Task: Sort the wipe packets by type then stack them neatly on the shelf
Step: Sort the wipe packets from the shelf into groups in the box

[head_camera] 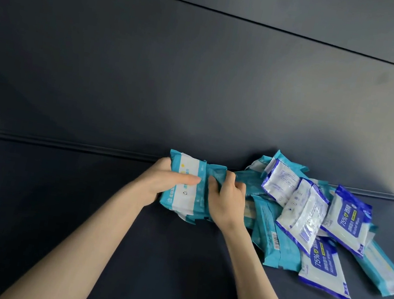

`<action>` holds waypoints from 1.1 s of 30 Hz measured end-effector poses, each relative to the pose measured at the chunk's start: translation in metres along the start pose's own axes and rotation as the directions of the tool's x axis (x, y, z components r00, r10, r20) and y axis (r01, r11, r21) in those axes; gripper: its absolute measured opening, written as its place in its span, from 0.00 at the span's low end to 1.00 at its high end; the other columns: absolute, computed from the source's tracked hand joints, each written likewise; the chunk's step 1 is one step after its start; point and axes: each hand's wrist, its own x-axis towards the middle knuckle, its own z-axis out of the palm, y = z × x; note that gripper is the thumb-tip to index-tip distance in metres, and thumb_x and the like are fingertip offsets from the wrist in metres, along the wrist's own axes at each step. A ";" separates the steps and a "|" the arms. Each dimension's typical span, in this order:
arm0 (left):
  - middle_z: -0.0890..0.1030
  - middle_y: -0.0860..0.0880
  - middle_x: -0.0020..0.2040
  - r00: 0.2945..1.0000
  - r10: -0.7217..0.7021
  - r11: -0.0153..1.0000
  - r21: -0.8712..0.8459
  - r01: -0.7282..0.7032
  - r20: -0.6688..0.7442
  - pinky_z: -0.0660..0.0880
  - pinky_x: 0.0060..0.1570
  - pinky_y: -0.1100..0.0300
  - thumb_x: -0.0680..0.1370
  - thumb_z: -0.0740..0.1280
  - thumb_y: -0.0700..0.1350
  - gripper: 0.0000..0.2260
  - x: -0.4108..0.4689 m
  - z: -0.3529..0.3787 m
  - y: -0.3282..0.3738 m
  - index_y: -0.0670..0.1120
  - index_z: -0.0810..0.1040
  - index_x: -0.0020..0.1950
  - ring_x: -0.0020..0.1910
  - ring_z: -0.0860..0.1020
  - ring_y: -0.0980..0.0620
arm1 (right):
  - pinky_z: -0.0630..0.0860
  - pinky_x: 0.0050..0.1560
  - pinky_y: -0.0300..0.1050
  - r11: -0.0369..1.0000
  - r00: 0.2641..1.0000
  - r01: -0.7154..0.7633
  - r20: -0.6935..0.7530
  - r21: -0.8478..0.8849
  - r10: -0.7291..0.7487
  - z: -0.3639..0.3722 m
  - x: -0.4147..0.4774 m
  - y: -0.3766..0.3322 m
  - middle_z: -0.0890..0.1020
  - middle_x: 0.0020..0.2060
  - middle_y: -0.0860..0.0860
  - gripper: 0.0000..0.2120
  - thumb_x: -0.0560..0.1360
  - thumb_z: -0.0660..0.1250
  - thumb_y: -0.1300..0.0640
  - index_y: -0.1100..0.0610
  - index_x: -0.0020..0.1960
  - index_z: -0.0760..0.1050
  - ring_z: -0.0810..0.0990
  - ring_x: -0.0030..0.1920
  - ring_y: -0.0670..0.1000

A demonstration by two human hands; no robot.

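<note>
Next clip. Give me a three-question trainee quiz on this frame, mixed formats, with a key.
1. True or false: the left hand and the right hand both grip the teal packets.
2. Multiple choice: the mixed pile lies A) to the left of the hands, B) to the right of the hands, C) on top of the hands.
3. Fill in: the blue-edged packets read "75%" and "Alcohol ____".
Key: 1 true; 2 B; 3 Wipes.
</note>
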 end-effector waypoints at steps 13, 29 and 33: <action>0.84 0.47 0.40 0.994 0.061 0.965 -0.249 -0.082 -0.092 0.79 0.32 0.58 0.71 0.71 0.31 0.11 -0.026 -0.002 -0.009 0.43 0.78 0.49 0.38 0.84 0.50 | 0.66 0.65 0.55 0.972 0.985 0.069 0.139 0.224 -0.102 -0.002 -0.001 0.001 0.76 0.54 0.49 0.14 0.79 0.61 0.49 0.53 0.62 0.69 0.68 0.61 0.51; 0.84 0.44 0.50 0.944 0.296 0.879 -0.346 -0.328 -0.144 0.80 0.42 0.56 0.69 0.70 0.37 0.16 -0.094 -0.013 -0.020 0.42 0.78 0.56 0.49 0.83 0.45 | 0.81 0.43 0.44 0.721 0.917 -0.026 0.305 0.692 -0.259 -0.022 -0.042 -0.030 0.83 0.47 0.57 0.08 0.78 0.66 0.59 0.64 0.53 0.74 0.83 0.44 0.50; 0.84 0.45 0.49 0.943 0.241 0.888 -0.341 -0.310 -0.230 0.80 0.40 0.57 0.67 0.71 0.39 0.17 -0.108 -0.004 -0.029 0.41 0.79 0.55 0.48 0.83 0.46 | 0.80 0.47 0.50 0.733 0.935 -0.027 0.276 0.680 -0.222 -0.017 -0.057 -0.025 0.83 0.48 0.59 0.09 0.77 0.66 0.59 0.64 0.54 0.75 0.83 0.45 0.54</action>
